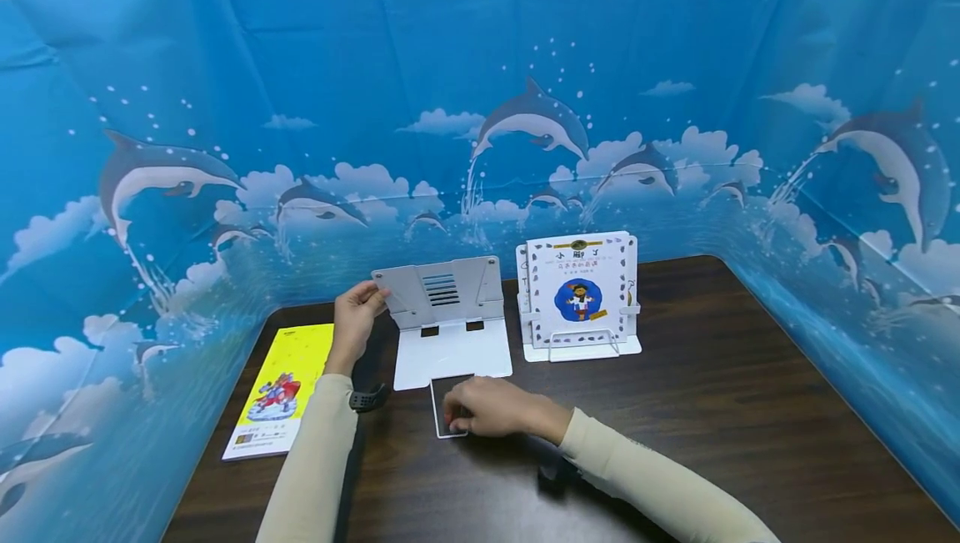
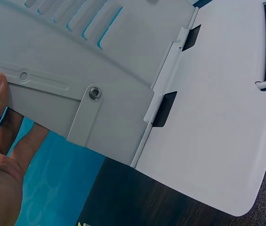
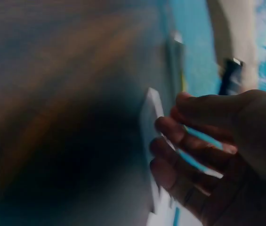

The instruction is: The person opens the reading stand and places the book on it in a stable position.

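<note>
On the dark wooden desk, a white metal book stand is set open, its back panel pinched by the left hand; the right hand is poised over the stand's white wire loop, grip impossible to tell!

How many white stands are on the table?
2. One stand is gripped by the left hand; the other stand, to its right, holds up a picture book. I see no others.

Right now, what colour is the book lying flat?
Mostly yellow; the book shows best in the head view.
</note>
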Demonstrator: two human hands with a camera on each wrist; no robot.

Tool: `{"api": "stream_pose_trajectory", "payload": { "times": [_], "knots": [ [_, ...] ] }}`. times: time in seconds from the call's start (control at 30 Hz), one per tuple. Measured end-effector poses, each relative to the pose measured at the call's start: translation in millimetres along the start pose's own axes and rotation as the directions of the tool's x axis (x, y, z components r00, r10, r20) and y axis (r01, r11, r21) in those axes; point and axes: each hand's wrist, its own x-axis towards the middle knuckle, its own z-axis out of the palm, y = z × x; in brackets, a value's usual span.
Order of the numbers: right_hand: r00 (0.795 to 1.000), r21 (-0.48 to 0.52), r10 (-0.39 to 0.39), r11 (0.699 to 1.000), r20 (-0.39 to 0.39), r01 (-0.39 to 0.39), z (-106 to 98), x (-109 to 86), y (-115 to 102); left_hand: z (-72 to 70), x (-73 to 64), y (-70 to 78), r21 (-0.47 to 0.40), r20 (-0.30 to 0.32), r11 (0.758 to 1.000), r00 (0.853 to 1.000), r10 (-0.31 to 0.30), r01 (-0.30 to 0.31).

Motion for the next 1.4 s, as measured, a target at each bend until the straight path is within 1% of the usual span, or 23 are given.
{"api": "stream_pose_trajectory", "payload": {
  "times": [0.07,0.1,0.2,0.43,0.6,0.8,0.97,1.13,1.2,1.3,1.4],
  "knots": [
    [1.0,-0.085,-0.01,0.996,0.026,0.012,11.0,-0.7,-2.7,-0.2,-0.4,-0.5,0.003,0.001,1.0,1.0,-0.001,0.001],
    [1.0,-0.121,-0.012,0.993,0.027,0.015,15.2,-1.0,-3.8,-0.4,-0.6,-0.7,0.006,0.002,1.0,1.0,-0.002,0.002],
    [1.0,-0.176,-0.009,0.984,0.009,0.01,21.4,-1.2,-7.5,-0.9,-1.8,-1.2,0.006,-0.001,1.0,1.0,-0.009,0.009],
    [0.999,-0.189,-0.012,0.982,-0.038,0.004,26.1,-0.6,-10.4,-1.2,-2.4,-1.5,0.006,0.007,1.0,1.0,-0.008,0.008],
    [0.999,-0.165,-0.012,0.986,-0.035,0.006,28.3,-0.7,-7.8,0.1,-1.4,-1.4,0.005,0.009,1.0,1.0,-0.012,0.012],
    [0.999,-0.178,-0.012,0.984,-0.04,0.004,27.5,-0.3,-5.7,-0.1,-0.4,-1.1,0.008,0.005,1.0,1.0,-0.009,0.009],
    [0.998,-0.135,-0.009,0.991,-0.068,0.0,21.3,-0.1,-6.2,-1.7,-1.3,-1.2,0.015,0.006,1.0,1.0,-0.011,0.011],
    [0.995,-0.081,0.009,0.997,-0.096,-0.017,2.3,2.5,-6.4,-1.3,-1.3,-1.7,0.012,0.007,1.0,1.0,-0.009,0.008],
    [0.993,-0.071,0.008,0.997,-0.12,-0.016,-6.8,3.6,-5.5,-0.6,-1.1,-1.6,0.008,0.01,1.0,1.0,-0.012,0.012],
    [0.984,-0.047,0.007,0.999,-0.18,-0.016,-18.6,6.0,-3.5,-1.4,-1.6,-1.1,0.005,0.012,1.0,1.0,-0.022,0.022],
    [0.964,-0.027,0.017,0.999,-0.267,-0.026,-26.9,8.9,0.5,-1.7,-1.9,-0.5,0.002,0.013,1.0,1.0,-0.025,0.025]
  ]
}}
